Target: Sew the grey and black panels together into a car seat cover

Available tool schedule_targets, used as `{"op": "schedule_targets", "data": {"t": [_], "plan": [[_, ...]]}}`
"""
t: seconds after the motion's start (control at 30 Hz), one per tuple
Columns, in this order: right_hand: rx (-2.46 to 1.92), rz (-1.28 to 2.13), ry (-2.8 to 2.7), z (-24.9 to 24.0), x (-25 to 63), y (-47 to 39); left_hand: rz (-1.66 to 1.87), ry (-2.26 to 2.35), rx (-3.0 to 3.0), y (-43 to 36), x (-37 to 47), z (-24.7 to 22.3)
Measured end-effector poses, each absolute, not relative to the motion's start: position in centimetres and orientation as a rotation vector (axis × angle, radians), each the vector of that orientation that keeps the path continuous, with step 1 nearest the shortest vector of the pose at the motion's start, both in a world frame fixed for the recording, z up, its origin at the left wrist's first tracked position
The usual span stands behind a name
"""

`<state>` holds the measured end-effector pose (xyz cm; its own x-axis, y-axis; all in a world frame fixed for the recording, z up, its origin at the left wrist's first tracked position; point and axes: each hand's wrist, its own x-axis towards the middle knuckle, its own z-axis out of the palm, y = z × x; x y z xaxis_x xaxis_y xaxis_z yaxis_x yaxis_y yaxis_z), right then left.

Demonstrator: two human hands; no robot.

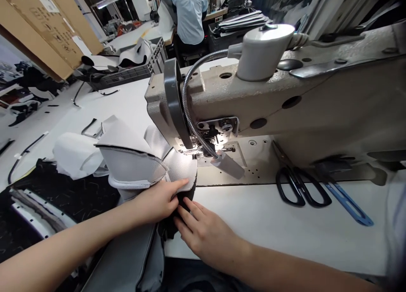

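Observation:
A sewn grey cover (130,165) with dark seam edges lies bunched at the left of the sewing machine (203,93). Its near edge reaches toward the lit needle area. My left hand (158,199) presses on the cover, index finger stretched along the grey mesh and thumb at its black edge. Close beside it, my right hand (206,233) has its fingertips on the black edge strip (187,193), fingers bent against the fabric. More of the grey cover hangs down below my left forearm. What lies under the fingertips is partly hidden.
Black-handled scissors (301,190) and a blue-handled tool (349,203) lie on the right of the white table (253,216). A lamp on a flexible neck (230,165) lights the needle. Behind stand a grey crate (133,70), a cardboard box (47,25) and a person (189,15).

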<state>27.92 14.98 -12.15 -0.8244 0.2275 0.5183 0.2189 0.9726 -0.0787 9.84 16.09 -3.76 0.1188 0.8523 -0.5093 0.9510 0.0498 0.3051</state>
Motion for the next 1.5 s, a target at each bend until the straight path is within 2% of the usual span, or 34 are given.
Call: {"op": "schedule_targets", "data": {"t": [0.4, 0.57, 0.73, 1.13, 1.3, 1.43, 1.5], "plan": [[-0.243, 0.001, -2.645, -12.2, 27.6, 17.9, -0.153, 1.814, 1.994, 19.9, 11.0, -4.2], [-0.271, -0.050, -2.662, -12.0, 27.6, 18.9, -0.300, 1.905, 2.092, 20.3, 11.7, -4.3], [-0.320, -0.049, -2.641, -11.8, 27.5, 19.0, -0.334, 1.725, 2.145, 19.5, 11.2, -3.9], [-0.406, -0.014, -2.538, -11.8, 27.8, 21.2, -0.459, 1.882, 2.324, 20.6, 12.7, -4.6], [-0.474, 0.219, -2.605, -11.0, 28.4, 21.8, -0.276, 1.864, 2.372, 20.8, 12.2, -4.8], [-0.085, 0.567, -2.685, -10.6, 28.6, 19.2, -0.134, 1.954, 2.214, 19.4, 12.3, -4.5], [0.114, 0.826, -2.705, -9.8, 28.2, 17.3, -0.195, 1.933, 2.155, 18.0, 12.7, -4.0]]}}
